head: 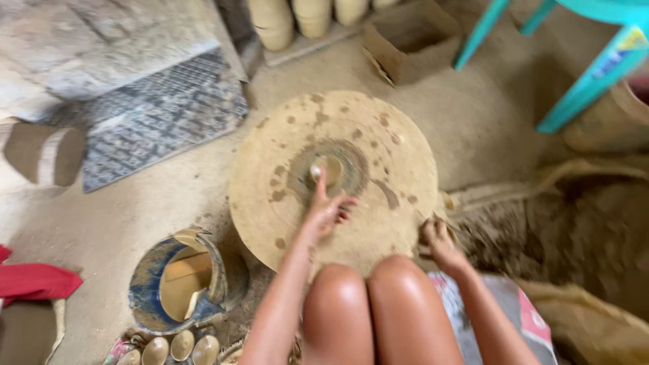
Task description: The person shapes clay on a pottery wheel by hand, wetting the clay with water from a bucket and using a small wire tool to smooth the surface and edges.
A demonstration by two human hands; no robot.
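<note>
Reaching forward over the knees, the left hand [326, 209] stretches toward the middle of a round potter's wheel [284, 196] that lies flat on the earthen floor. Its fingers are spread and extended, not curled around anything; the index fingertip touches a small pale lump of clay [316, 172] sitting at the hub of the wheel, within a darker wet ring. The other fingers fan out loosely over the disc behind it. The wheel's surface is tan and spotted with darker damp patches.

At the near right rim of the wheel, the right hand [438, 238] rests with its fingers bent down over the edge; whether it clamps the rim or merely lies against it I cannot tell, and it seems to carry nothing loose. Just right of that hand lies a heap of dark raw clay [561, 230].

To the left of the left forearm stands a broken blue bucket [150, 290] holding muddy water, with three small clay saucers [181, 347] on the ground in front of it. A red cloth [37, 280] lies at the far left. Beyond the wheel are a cardboard box [405, 44], a row of pale clay pots [297, 17] and turquoise chair legs [588, 81].
</note>
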